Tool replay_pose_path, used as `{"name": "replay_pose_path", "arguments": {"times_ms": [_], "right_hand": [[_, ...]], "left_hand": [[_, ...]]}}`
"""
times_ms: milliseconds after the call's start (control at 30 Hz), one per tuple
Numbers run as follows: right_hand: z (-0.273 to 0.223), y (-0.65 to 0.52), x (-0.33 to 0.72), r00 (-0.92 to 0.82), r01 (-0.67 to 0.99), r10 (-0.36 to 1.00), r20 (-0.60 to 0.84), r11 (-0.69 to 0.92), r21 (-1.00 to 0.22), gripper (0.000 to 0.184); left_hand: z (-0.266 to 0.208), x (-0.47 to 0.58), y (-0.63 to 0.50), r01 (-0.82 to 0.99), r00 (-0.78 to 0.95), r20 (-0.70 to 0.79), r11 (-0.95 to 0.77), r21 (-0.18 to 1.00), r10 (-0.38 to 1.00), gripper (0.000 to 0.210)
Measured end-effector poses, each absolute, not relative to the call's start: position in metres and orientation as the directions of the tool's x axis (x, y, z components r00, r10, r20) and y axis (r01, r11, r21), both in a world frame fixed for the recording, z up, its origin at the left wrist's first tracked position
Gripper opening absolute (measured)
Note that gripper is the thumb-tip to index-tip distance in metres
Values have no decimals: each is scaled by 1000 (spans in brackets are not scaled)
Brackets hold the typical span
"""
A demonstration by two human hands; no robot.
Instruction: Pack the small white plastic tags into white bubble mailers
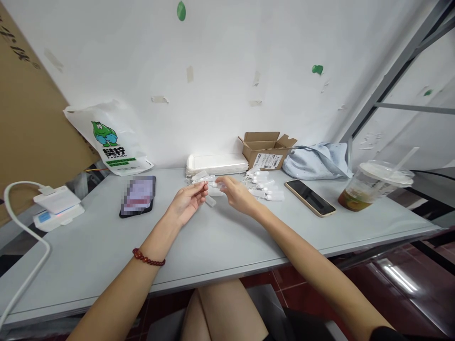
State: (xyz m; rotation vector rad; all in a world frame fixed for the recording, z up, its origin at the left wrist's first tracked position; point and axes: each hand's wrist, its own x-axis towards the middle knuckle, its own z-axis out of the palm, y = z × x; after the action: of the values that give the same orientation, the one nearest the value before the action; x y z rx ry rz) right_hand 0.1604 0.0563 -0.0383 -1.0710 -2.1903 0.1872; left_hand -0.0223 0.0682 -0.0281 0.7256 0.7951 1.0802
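My left hand (187,201) is closed in a pinch, its thumb and fingertips on one end of a small clear plastic tube (212,183). At the tube's other end, the bent fingers of my right hand (239,195) are closed on it, partly hiding it. Just beneath, another flat translucent piece (210,201) lies on the table. Behind my left fingertips are more clear pieces (199,175). To the right of my right hand lies a loose pile of small translucent tubes with white ends (263,182).
A stack of white trays (217,164) and an open cardboard box (267,150) stand along the wall. Phones lie left (138,195) and right (310,197). A drink cup (369,184), blue cloth (317,161), white bag (113,137) and white charger (59,208) are also on the table (220,246).
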Motion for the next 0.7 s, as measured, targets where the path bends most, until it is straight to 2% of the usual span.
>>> {"name": "replay_pose_path", "arguments": {"times_ms": [500, 700], "right_hand": [[-42, 57, 159, -419, 647, 719, 555, 665, -374, 28], [-44, 59, 160, -442, 679, 700, 560, 670, -301, 29]], "left_hand": [[-25, -22, 67, -483, 222, -222, 305, 821, 949, 15], [-30, -19, 66, -451, 162, -179, 234, 861, 970, 10]]}}
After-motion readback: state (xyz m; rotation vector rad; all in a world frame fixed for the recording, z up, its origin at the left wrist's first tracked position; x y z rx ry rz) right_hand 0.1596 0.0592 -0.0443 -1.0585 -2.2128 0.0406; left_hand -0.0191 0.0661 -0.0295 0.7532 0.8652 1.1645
